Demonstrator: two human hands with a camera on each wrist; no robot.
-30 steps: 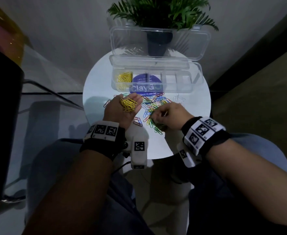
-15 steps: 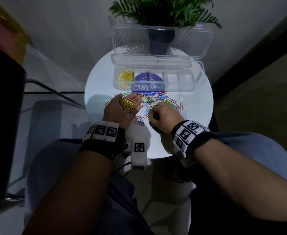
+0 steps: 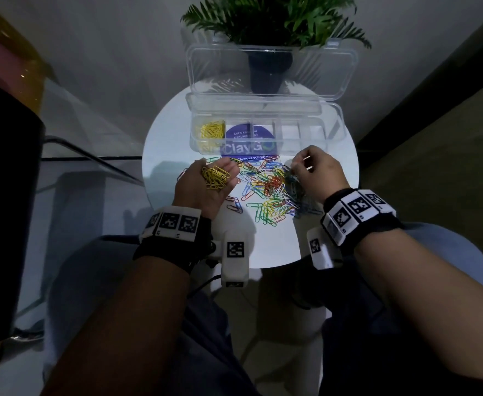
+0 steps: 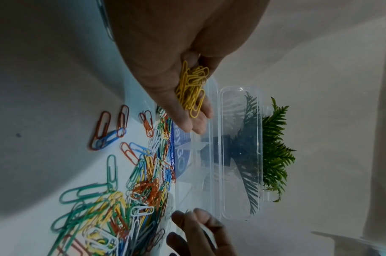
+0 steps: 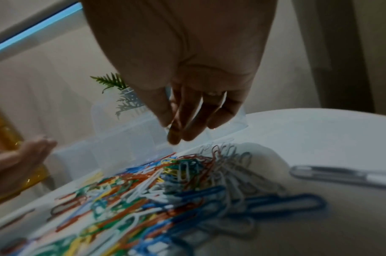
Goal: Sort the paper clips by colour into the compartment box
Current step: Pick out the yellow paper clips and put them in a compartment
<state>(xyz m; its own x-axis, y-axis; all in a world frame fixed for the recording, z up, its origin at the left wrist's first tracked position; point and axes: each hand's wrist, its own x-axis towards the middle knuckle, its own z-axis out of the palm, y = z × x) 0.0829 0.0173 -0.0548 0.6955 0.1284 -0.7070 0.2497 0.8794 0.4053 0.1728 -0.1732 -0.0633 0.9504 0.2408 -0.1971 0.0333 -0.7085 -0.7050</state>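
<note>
One colour only has reached the box (image 3: 331, 130) so far: a small heap of yellow clips (image 3: 210, 130) lies in its leftmost compartment, and the other compartments look bare, as far as the clear plastic lets one judge. The lid stands open behind the box, leaning towards the plant (image 3: 271, 21).

A second batch of yellows (image 3: 215, 177) waits in the left hand (image 3: 206, 184), just in front of the box's left end. That hand lies palm up, fingers straight and close together, cradling the clips like a tray and not gripping them; the left wrist view shows them resting loose along the palm and fingers.

Most of the work is left, by my reckoning. The pile (image 3: 268, 190) of mixed clips, green, blue, orange, white and some yellow, is spread over the bench (image 3: 163, 144) in front of the box, between the two hands, and a few orange and blue strays lie at its near-left edge.

The right hand (image 3: 317, 170) is raised just above the pile's right side, in front of the box's right half, knuckles up. Its thumb and forefinger meet, with the other fingers loosely bent beside them. The right wrist view shows a thin wire at the fingertips (image 5: 174, 136), probably one clip, but blur hides its colour.
</note>
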